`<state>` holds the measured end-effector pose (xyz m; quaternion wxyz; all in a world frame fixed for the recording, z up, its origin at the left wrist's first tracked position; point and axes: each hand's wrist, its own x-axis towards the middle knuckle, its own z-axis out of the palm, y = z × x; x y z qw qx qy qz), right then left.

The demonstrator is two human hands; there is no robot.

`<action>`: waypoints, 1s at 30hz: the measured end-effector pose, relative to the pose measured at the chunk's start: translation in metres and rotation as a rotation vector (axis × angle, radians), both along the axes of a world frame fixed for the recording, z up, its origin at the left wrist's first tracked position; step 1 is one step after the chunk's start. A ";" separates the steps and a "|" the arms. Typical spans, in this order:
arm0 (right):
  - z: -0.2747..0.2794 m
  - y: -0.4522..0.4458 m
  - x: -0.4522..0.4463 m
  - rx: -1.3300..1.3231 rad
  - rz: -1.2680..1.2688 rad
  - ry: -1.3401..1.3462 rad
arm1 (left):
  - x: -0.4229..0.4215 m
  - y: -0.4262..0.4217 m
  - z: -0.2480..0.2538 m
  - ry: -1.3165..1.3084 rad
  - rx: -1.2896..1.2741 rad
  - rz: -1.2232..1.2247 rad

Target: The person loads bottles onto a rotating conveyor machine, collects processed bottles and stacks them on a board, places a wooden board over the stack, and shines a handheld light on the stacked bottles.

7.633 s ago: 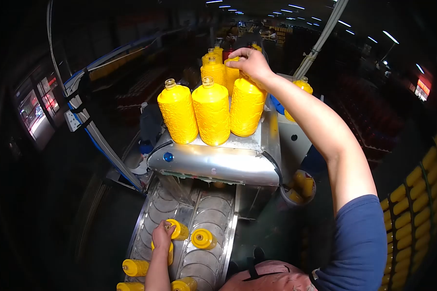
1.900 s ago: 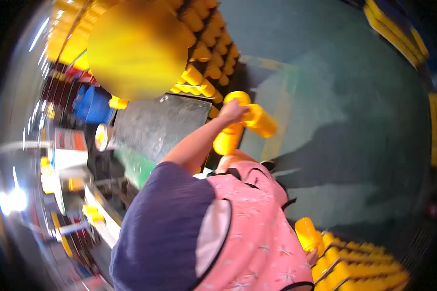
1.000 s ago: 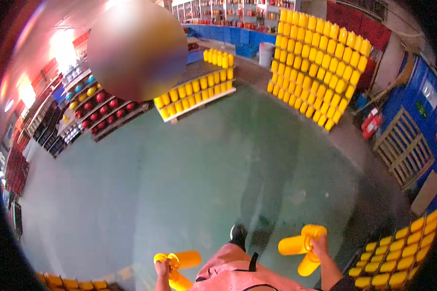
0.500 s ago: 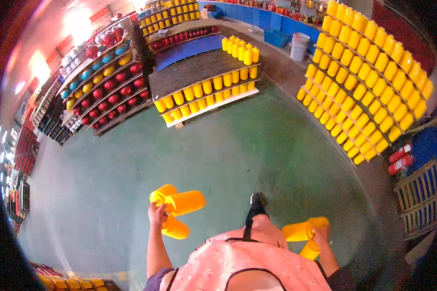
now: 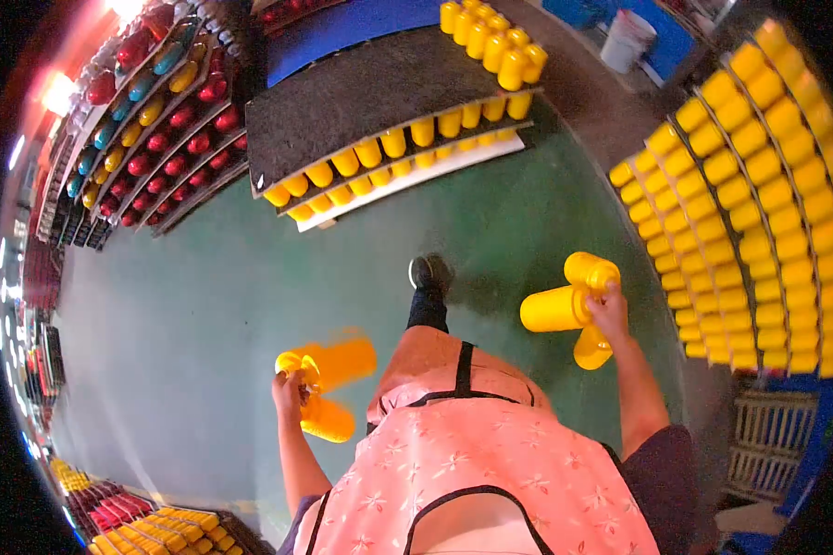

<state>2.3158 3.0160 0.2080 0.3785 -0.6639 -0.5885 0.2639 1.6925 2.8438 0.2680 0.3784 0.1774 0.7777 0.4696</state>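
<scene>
My left hand (image 5: 292,390) is closed around the necks of a cluster of yellow bottles (image 5: 328,420), held low at my left; the upper ones are blurred. Out to my right, my right hand (image 5: 609,313) grips 3 similar yellow bottles (image 5: 553,310) by their necks, their bodies fanning out to the left, up and down. Both clusters hang above the green floor (image 5: 222,305), apart from the racks. My fingers partly cover the necks.
Ahead stands a low rack with a dark top board (image 5: 370,102), yellow bottles (image 5: 512,69) at its right end and more below. A tall rack of yellow bottles (image 5: 764,208) rises at right, beside a wooden pallet (image 5: 770,435). Shelves of red pieces (image 5: 160,141) are at left.
I have stepped forward, so the low rack and the right rack look nearer. My right hand has swung forward and up with its bottles. My left hand still holds its cluster.
</scene>
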 end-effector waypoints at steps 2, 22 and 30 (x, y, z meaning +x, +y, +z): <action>0.047 0.113 -0.024 0.051 0.062 -0.016 | -0.011 0.101 0.018 0.033 -0.034 0.004; 0.303 0.935 -0.402 -0.230 0.664 -0.231 | -0.182 0.896 0.245 0.098 0.059 -0.287; 0.309 1.163 -0.559 -0.086 0.801 -0.465 | -0.248 1.177 0.239 0.383 0.023 -0.664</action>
